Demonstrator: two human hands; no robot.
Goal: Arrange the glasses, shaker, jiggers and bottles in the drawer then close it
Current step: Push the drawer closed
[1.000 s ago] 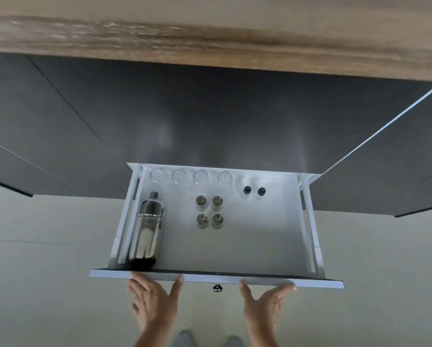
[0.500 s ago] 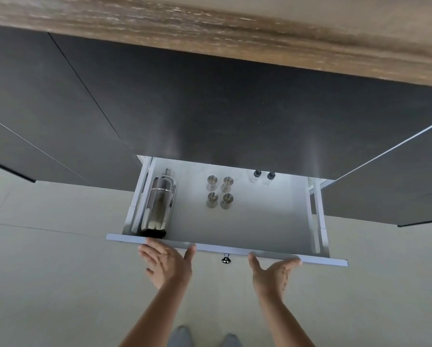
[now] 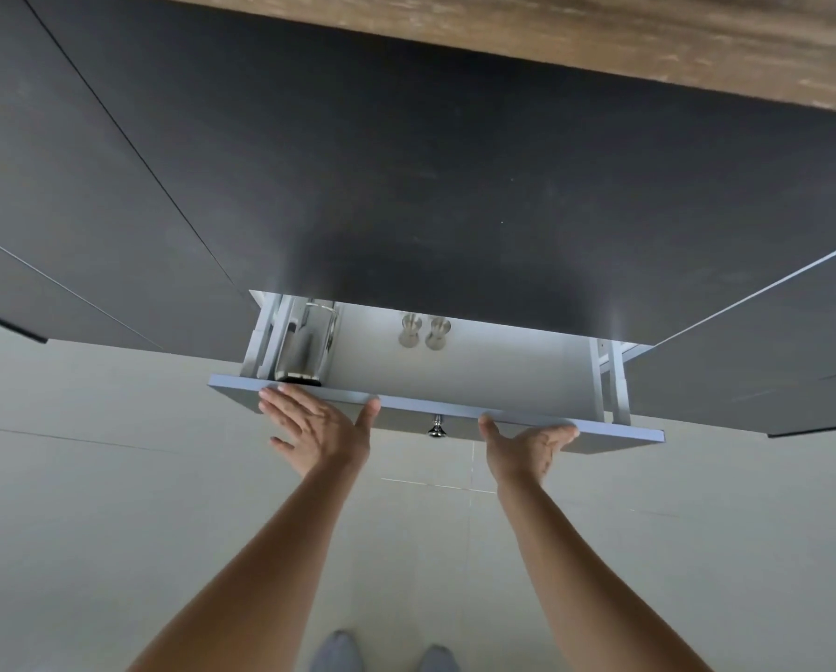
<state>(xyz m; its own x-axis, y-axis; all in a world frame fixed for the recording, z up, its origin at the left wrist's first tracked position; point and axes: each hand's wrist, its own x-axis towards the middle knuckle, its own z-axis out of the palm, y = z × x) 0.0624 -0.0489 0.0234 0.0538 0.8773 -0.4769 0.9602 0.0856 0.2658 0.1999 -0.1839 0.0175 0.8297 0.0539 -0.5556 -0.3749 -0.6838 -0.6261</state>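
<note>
Pushing toward 12 o'clock, the left hand (image 3: pixel 316 426) and right hand (image 3: pixel 527 446) lie flat and spread against the drawer (image 3: pixel 503 380) front, either side of its knob (image 3: pixel 437 426). The shaker (image 3: pixel 304 349) lies lengthwise at 11 o'clock; 2 jiggers (image 3: pixel 423 332) show under the table (image 3: pixel 600 36). Compared with 0.5 s ago, the drawer sits deeper and the bottles are hidden.

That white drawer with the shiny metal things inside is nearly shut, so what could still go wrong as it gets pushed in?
The left hand has fingers over the top edge of the white drawer; they could be pinched against the dark cabinet front. The tall steel shaker lies on its side and might roll. The two small steel jiggers stand upright; a hard stop could tip them.
</note>
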